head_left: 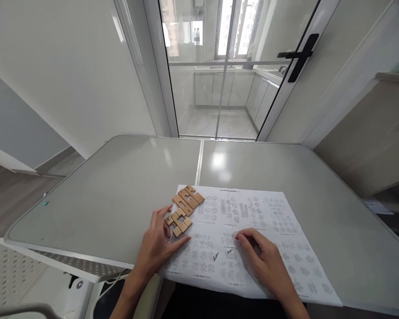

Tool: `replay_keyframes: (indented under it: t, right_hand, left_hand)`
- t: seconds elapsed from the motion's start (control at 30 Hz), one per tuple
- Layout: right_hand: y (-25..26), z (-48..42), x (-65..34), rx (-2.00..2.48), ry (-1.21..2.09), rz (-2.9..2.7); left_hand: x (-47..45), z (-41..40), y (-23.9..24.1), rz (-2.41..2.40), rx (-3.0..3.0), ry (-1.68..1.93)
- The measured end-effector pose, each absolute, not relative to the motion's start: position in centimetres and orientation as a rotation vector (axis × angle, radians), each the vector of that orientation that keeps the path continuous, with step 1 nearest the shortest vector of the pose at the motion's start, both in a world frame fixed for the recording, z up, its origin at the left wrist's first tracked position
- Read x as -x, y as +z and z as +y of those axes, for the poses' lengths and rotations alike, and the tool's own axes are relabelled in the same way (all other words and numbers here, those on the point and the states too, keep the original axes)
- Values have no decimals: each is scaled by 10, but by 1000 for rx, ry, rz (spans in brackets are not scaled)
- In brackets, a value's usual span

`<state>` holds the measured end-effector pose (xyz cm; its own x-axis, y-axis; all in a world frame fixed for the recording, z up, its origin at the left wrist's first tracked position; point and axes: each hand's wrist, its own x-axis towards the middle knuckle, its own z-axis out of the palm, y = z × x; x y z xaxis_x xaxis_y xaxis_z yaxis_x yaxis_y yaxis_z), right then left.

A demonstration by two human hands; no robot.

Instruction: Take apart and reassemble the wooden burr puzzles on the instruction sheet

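Note:
Flat wooden puzzle pieces point(180, 221) with notches and cutouts lie at the left edge of a printed paper sheet point(252, 283). My left hand point(157, 239) is beside them, thumb stretched along the sheet and fingers curved around their left side; its fingertips are at or touching the edge pieces. More slotted wooden pieces point(188, 200), some marked with numbers, sit just beyond in a slanted row. On the right part of the sheet rests my right hand point(262, 259). Its thumb and forefinger are pinched together; whether anything is between them cannot be made out.
Two small dark grey bits point(216, 256) lie on the paper between my hands. The sheet covers part of a grey folding table point(129, 177) with a centre seam. Behind the table stands a glass door point(216, 88) with a black handle point(302, 57).

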<state>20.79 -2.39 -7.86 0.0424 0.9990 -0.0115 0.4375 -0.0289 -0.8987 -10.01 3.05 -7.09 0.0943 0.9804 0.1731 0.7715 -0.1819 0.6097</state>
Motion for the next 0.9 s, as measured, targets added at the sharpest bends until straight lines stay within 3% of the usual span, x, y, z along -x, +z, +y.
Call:
replay_keyframes:
  t: [0.63,0.9]
  right_hand:
    - [-91,-23,-207,1590,919,-1491]
    - [-90,-23,-207,1601,882,-1492]
  left_hand:
    - [101,34,-66,1695,-1367,1098]
    - [102,32,-63,1752,-1539,1120]
